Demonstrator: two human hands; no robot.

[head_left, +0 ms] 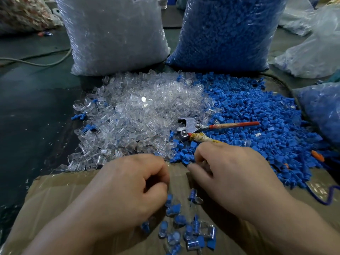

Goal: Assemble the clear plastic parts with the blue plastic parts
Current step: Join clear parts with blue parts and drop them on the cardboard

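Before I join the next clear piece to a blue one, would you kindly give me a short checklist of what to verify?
1. Clear parts pile lies just ahead of the left hand: ok.
2. Blue parts pile lies just ahead of the right hand: ok.
3. Each hand holds a part: cannot tell, the curled fingers hide it.
4. Bare cardboard for finished work: ok; assembled pieces lie between the wrists.
5. Pliers clear of the hands: cannot tell; the wrapped handle ends right at the right knuckles.
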